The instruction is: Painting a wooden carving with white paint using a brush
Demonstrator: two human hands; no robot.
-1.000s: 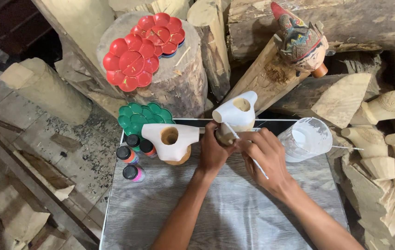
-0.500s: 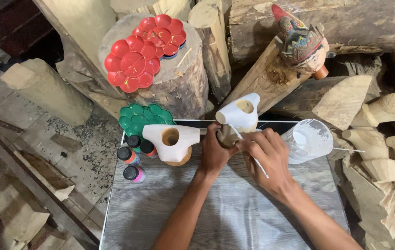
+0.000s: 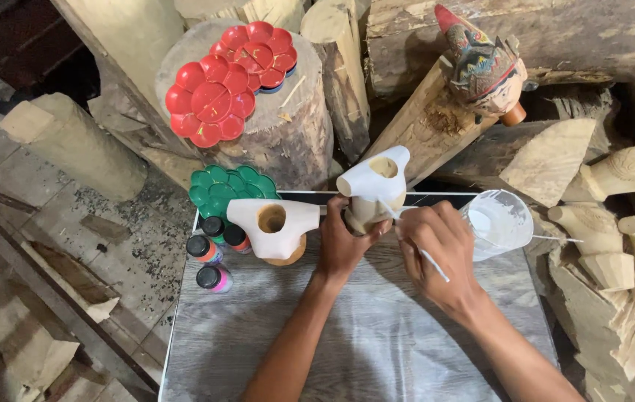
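Note:
My left hand [image 3: 343, 246] grips the bare wooden base of a carved wooden figure torso [image 3: 374, 186] whose upper part is coated white, with a round hole at the top. My right hand [image 3: 440, 253] holds a thin white paintbrush [image 3: 423, 254] with its tip against the figure's right side. A second white-painted torso [image 3: 273, 227] stands just left of my left hand on the grey wood-grain board [image 3: 258, 350]. A clear plastic cup [image 3: 497, 222] with white paint sits right of my right hand.
Three small paint bottles [image 3: 213, 257] and a green flower-shaped palette [image 3: 222, 190] sit at the board's left. Red palettes [image 3: 217, 93] lie on a log stump. A painted carved head [image 3: 485, 67] leans behind. Unpainted carvings [image 3: 630, 223] pile at right.
The held torso has tipped slightly and my right hand has shifted the brush a little along its side. Everything else stays put.

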